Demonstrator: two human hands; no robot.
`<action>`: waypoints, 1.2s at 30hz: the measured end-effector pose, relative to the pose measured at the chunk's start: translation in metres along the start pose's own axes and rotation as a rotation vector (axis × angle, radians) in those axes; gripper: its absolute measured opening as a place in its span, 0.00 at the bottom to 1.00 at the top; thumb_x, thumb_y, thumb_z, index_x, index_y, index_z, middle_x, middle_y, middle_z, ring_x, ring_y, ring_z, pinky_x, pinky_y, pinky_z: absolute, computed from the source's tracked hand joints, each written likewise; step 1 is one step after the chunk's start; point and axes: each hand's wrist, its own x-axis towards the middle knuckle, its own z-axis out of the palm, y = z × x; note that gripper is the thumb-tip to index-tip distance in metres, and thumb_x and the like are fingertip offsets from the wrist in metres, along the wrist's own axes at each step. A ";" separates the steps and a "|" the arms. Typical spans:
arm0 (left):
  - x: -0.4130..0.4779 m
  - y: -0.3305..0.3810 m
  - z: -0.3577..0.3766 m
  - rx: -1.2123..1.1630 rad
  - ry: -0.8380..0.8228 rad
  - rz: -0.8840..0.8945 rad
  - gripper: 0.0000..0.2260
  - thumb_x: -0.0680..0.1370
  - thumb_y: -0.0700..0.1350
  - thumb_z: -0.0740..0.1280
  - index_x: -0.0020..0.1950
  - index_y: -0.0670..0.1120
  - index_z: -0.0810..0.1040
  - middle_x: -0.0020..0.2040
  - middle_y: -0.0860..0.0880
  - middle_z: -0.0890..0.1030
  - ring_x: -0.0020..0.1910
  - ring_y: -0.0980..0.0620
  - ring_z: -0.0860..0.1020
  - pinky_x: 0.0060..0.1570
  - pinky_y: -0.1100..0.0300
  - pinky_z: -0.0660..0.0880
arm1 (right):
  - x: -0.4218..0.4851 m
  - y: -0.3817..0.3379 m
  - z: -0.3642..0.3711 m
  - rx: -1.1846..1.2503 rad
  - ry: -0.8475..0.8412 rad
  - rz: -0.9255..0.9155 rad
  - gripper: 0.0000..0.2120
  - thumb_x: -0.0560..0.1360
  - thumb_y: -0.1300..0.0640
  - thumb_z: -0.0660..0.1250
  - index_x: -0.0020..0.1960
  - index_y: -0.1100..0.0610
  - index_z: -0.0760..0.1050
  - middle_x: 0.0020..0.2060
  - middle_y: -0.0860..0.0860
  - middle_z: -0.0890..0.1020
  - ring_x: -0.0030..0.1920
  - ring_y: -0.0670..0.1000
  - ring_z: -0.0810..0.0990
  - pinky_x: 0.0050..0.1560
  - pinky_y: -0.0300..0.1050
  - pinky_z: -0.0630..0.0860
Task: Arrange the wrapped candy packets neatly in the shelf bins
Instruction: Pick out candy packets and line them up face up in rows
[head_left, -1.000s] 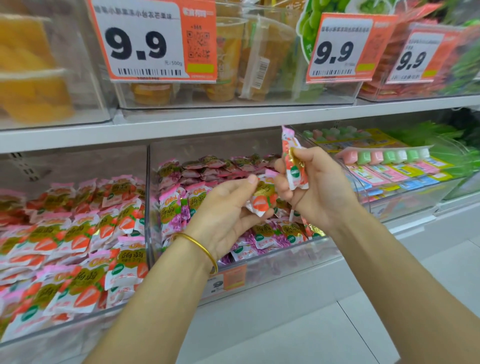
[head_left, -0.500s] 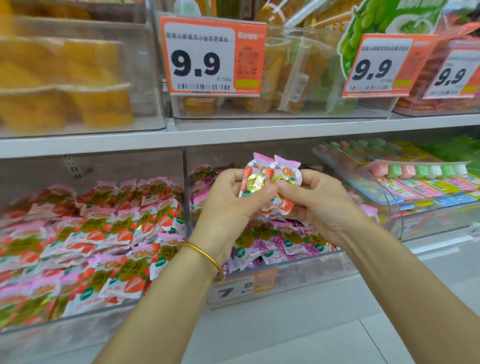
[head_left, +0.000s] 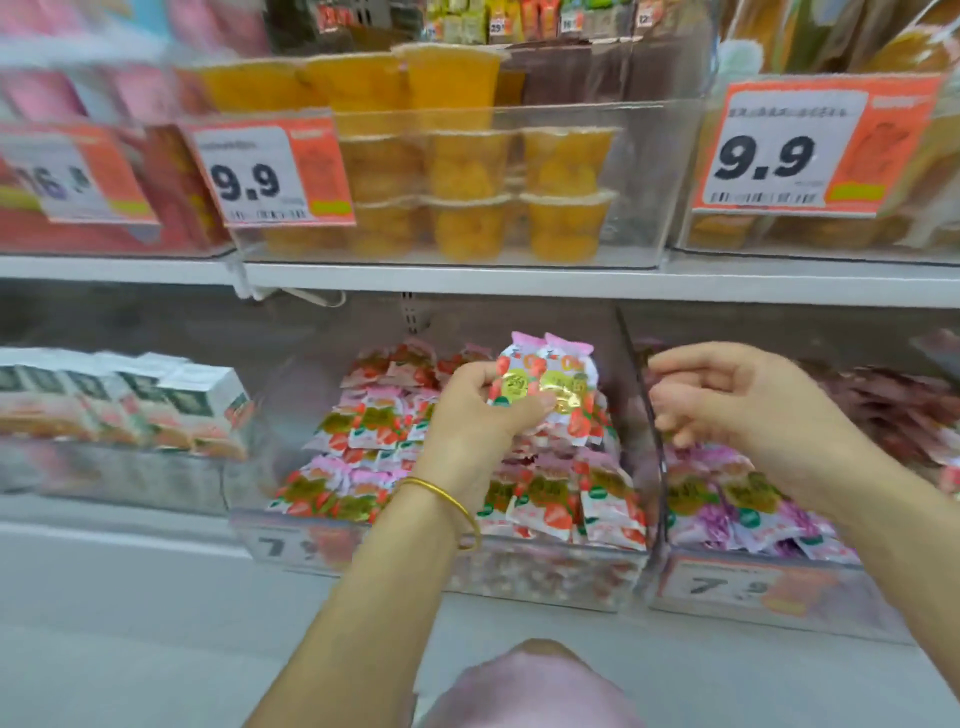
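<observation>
Head view: left hand (head_left: 467, 415) pinches two strawberry packets (head_left: 550, 384) above their bin.
Thumb in front and fingers behind press the pair side by side, upright, printed faces outward, probably squared up to slot in like the rows standing in the middle bin (head_left: 519, 571) beneath. Across the clear divider (head_left: 644, 415), the right hand (head_left: 737, 400) hovers over the purple packets (head_left: 717, 514) with fingers loosely curled and seemingly empty, though blur hides detail. The divider likely serves to separate the two flavours.
</observation>
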 end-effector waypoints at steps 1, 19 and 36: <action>0.006 -0.003 -0.019 0.029 0.065 -0.010 0.14 0.72 0.34 0.71 0.55 0.40 0.73 0.47 0.42 0.78 0.35 0.50 0.76 0.31 0.60 0.76 | 0.002 0.000 0.003 -0.011 0.044 -0.007 0.09 0.73 0.69 0.67 0.50 0.59 0.78 0.36 0.58 0.80 0.30 0.48 0.79 0.28 0.36 0.75; 0.054 -0.036 -0.093 1.512 0.460 0.081 0.20 0.78 0.54 0.62 0.64 0.43 0.68 0.64 0.42 0.67 0.62 0.40 0.64 0.58 0.48 0.65 | 0.009 0.019 -0.004 -0.063 0.205 0.025 0.08 0.77 0.67 0.62 0.49 0.56 0.77 0.38 0.56 0.81 0.27 0.46 0.78 0.24 0.36 0.73; -0.029 0.009 0.138 0.905 -0.272 0.694 0.17 0.76 0.53 0.57 0.63 0.51 0.73 0.60 0.52 0.74 0.60 0.48 0.70 0.60 0.58 0.60 | -0.052 0.018 -0.153 -0.279 0.565 0.124 0.07 0.75 0.70 0.62 0.50 0.62 0.75 0.34 0.56 0.78 0.22 0.42 0.75 0.21 0.35 0.71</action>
